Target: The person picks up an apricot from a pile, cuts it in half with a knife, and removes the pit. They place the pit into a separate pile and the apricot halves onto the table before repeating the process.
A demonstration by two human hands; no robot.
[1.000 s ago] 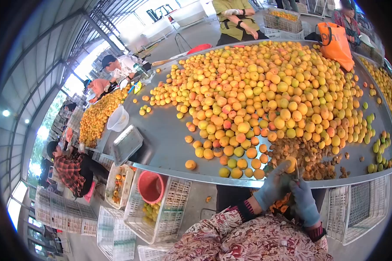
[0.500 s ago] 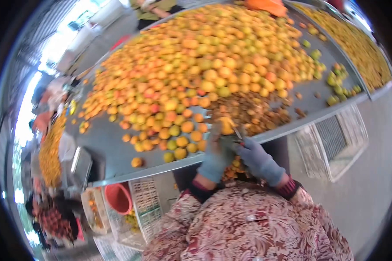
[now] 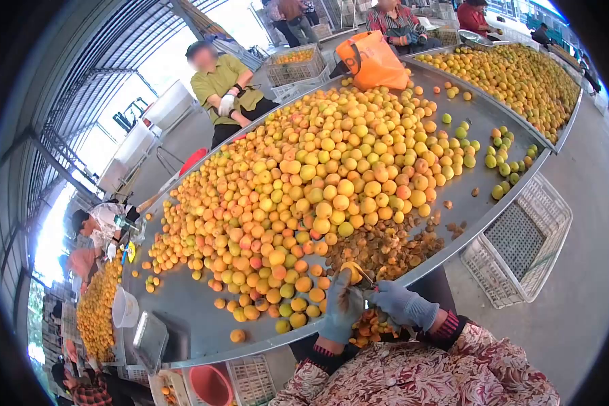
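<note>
"Since the earlier frame, what has been shifted?"

"The view has been swung, and both gloved hands are now seen lower in it. The orange fruit (image 3: 352,272) is still held up at the fingers."

"How is the grip closed?"

"The left hand (image 3: 344,308) is clamped on the fruit, beside the near edge of the metal table (image 3: 206,318). The right hand (image 3: 404,304) is closed on a slim metal tool (image 3: 365,279), its handle mostly hidden; the tip is set at or just beside the fruit."

"Which step is in hand?"

"Cutting or opening of the fruit, as judged from the tool's place; whether the skin is already cut cannot be told. A steady fruit, with the left fingertips kept off the tool, is called for."

"What lies about the grip?"

"Brown pieces (image 3: 379,250) are heaped just beyond it, and whole fruit (image 3: 284,196) is piled farther out. Orange pieces (image 3: 372,328) are gathered below. A white crate (image 3: 487,271) is stood to its right."

"And what is in the way?"

"Room beyond the grip is narrowed by the brown heap; the pieces below are partly screened by the hands."
</note>
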